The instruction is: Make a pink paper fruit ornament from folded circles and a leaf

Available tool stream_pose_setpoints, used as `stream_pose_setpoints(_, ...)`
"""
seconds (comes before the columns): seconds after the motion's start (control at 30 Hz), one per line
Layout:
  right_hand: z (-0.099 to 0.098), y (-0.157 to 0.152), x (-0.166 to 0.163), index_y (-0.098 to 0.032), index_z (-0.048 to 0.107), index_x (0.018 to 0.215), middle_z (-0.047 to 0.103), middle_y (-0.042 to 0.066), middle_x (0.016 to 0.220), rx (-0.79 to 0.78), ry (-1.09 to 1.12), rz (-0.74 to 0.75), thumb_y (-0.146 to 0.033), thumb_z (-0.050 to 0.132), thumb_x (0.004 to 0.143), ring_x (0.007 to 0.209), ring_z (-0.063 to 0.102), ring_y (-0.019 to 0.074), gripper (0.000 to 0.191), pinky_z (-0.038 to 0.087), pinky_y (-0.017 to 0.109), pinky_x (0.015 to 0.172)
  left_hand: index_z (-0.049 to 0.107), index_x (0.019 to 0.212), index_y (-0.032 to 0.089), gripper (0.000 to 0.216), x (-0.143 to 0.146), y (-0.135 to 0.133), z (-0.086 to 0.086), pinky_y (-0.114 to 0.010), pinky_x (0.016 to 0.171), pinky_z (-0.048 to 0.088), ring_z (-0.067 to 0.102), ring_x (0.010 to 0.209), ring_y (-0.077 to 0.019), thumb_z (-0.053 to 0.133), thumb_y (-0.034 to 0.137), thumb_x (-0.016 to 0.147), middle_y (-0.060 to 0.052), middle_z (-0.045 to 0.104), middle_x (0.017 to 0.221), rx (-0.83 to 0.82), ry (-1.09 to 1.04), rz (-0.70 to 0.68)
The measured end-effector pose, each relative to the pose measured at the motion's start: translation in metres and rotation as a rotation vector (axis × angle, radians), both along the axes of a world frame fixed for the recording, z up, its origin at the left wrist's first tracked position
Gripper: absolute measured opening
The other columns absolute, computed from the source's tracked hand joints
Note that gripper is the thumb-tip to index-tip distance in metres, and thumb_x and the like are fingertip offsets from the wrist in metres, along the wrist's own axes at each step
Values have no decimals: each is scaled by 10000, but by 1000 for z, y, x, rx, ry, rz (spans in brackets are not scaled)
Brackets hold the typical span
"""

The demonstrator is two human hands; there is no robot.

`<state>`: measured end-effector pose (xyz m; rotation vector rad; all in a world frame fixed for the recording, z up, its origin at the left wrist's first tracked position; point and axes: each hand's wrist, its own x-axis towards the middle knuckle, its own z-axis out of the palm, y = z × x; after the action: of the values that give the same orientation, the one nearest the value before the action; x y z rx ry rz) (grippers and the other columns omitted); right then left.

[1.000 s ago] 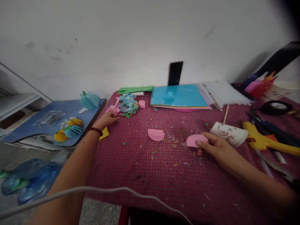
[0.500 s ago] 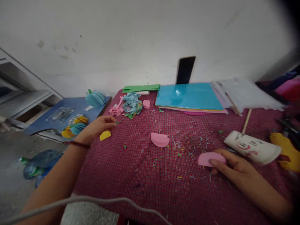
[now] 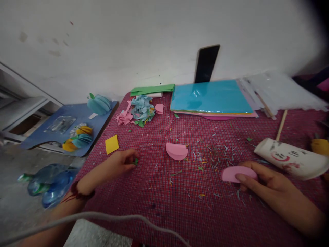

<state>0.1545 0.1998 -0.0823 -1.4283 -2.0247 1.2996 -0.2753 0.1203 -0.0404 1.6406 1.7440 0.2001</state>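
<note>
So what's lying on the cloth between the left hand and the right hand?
In the head view, a folded pink paper semicircle and scattered paper snippets lie between the left hand and the right hand, which holds another pink piece.

Bare forearms, a dark red bracelet [image 3: 81,192] on the left wrist.
</note>
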Motion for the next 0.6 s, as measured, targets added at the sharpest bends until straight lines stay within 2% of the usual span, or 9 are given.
stream_pose_setpoints(0.2,2,0,0,-228,527,673,603,39,677,4,14,8,-466,479,858,597,558,176,306,438,290,546,572,730,180,23,2,18,-1,-233,572,317,450,602,-114,572,160,719,45,524,648,-35,-97,-9)
stream_pose_setpoints(0.3,2,-1,1,-224,546,717,596,22,669,22,22,15,-465,487,861,596,560,176,286,432,285,523,582,660,172,61,5,26,4,-227,568,328,455,593,-110,622,176,705,38,537,626,-37,-200,25)
stream_pose_setpoints(0.4,3,-3,0,-223,579,791,603,7,701,49,58,52,-431,512,867,624,569,172,231,441,276,526,603,696,177,99,15,30,12,-215,563,354,471,599,-104,675,243,714,33,551,646,-10,-361,91)
stream_pose_setpoints(0.5,7,-6,-4,-236,607,979,656,16,865,52,102,156,-318,528,880,766,621,176,151,497,290,652,563,735,194,224,40,32,13,-201,516,361,451,551,-84,695,375,715,42,522,653,47,-573,166)
stream_pose_setpoints(0.6,17,-11,-8,-244,571,1160,645,50,1083,210,125,196,-205,547,866,982,607,193,297,485,353,854,513,760,212,301,85,35,9,-183,471,345,422,511,-66,675,463,725,58,474,652,80,-775,192)
